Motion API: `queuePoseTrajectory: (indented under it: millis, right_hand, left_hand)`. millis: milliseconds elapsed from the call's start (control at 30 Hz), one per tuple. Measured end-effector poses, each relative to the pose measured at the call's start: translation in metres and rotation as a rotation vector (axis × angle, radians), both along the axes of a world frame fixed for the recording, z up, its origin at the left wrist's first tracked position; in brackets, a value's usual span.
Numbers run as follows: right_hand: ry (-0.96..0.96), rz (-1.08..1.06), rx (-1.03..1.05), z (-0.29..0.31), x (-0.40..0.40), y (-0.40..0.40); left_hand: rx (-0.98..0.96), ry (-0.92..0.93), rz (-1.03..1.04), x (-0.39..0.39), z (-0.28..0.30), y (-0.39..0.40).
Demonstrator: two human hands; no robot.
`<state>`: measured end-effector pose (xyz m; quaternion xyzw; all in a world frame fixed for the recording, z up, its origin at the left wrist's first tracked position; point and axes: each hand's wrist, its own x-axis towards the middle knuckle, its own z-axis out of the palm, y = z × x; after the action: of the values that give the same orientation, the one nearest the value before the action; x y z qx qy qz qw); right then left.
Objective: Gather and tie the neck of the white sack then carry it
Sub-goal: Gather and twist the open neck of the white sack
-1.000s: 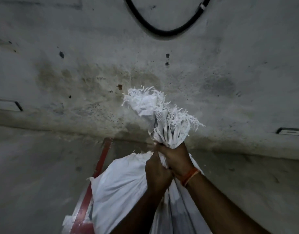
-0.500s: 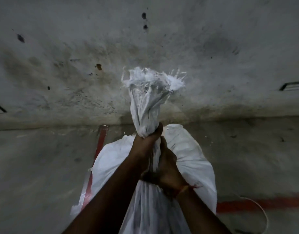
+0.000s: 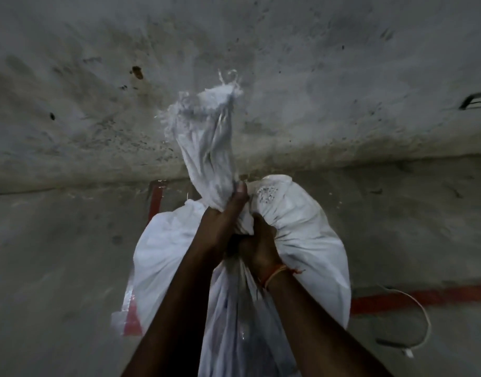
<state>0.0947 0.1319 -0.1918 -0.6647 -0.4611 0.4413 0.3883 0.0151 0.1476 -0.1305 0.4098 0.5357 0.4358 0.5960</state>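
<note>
Now, from the head view: neck (image 3: 206,148) of the white sack (image 3: 302,240) drawn narrower and more upright than a second ago, gathering nearly done, no tie visible. Left hand (image 3: 220,219) wrapped round the neck, right hand (image 3: 257,244) clenching the gathered cloth just below. Standing on the concrete floor (image 3: 57,254) by the wall (image 3: 342,77); bulging full, contents hidden.

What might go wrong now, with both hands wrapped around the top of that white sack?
No tie shows on the bunched neck of the full white woven sack; only the left hand and right hand grip it, so it may slip open. The thin white cord lying on the concrete floor might catch a foot.
</note>
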Motion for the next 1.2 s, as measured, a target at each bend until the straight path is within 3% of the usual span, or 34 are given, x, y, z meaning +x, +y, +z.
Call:
queuePoseTrajectory:
  millis: [33, 167, 200, 267, 333, 500, 633, 800, 1033, 1133, 1200]
  right_hand:
    - [0.013, -0.026, 0.011, -0.005, 0.0, 0.002]
    - [0.113, -0.048, 0.002, -0.06, 0.003, 0.018]
    - [0.168, -0.061, -0.003, -0.05, 0.003, 0.016]
    - [0.233, -0.033, -0.043, -0.014, -0.001, 0.009]
    - [0.315, -0.009, -0.062, -0.002, -0.006, 0.007]
    - [0.451, -0.028, -0.138, 0.014, -0.003, -0.002]
    - [0.535, 0.01, -0.156, 0.022, -0.004, -0.002]
    - [0.689, 0.007, -0.15, 0.023, 0.003, 0.002]
    - [0.642, 0.145, -0.146, 0.029, 0.018, -0.001]
    - [0.589, 0.149, 0.005, 0.033, 0.021, -0.012]
    - [0.372, 0.101, 0.205, 0.043, 0.029, -0.019]
  left_hand:
    - [0.023, -0.039, -0.072, -0.005, 0.0, -0.003]
    - [0.321, 0.243, -0.282, -0.038, -0.024, -0.034]
    - [0.354, 0.373, -0.346, -0.044, -0.032, -0.044]
    - [0.403, 0.828, -0.499, -0.052, -0.061, -0.063]
    - [0.475, 1.077, -0.378, -0.046, -0.081, -0.076]
    - [0.491, 0.96, 0.058, -0.01, -0.086, -0.067]
    - [0.502, 0.963, 0.185, -0.003, -0.085, -0.064]
    - [0.46, 1.078, 0.176, 0.002, -0.086, -0.052]
    - [0.415, 0.796, 0.224, -0.001, -0.078, -0.042]
    - [0.426, 0.697, 0.197, -0.007, -0.08, -0.038]
    - [0.424, 0.69, 0.211, -0.012, -0.085, -0.034]
